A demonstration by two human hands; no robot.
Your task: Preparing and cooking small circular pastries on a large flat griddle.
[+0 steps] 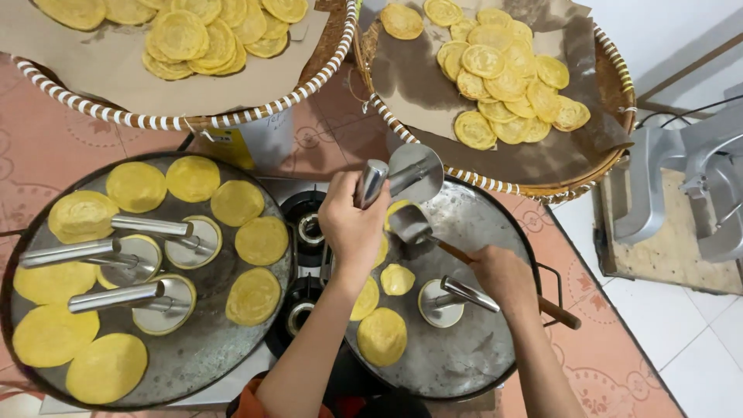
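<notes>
- Round metal press [415,172], lifted above the right-hand griddle [480,340] just right of the frame's middle; the left hand [352,224] has its fingers wrapped tight around the press's shiny handle.
- Wooden-handled spatula [410,223] lies under that press, its blade tilted against a yellow flatbread [395,209]; the right hand [503,275] is closed around the wooden handle, which runs out to the lower right.
- Second press [443,300] rests flat on the right griddle, just beside the right hand, with small yellow flatbreads near it.
- Left griddle [186,364], at lower left, carries many yellow rounds and three more presses [139,255] lying on dough, handles pointing left.
- Gas burners [308,229] show between the two griddles.
- Two woven trays lined with brown paper fill the top of the frame: the left tray [155,120] and the right tray [611,85], both piled with cooked golden flatbreads.
- Grey metal machine [696,186] stands at the right edge on the tiled floor.
</notes>
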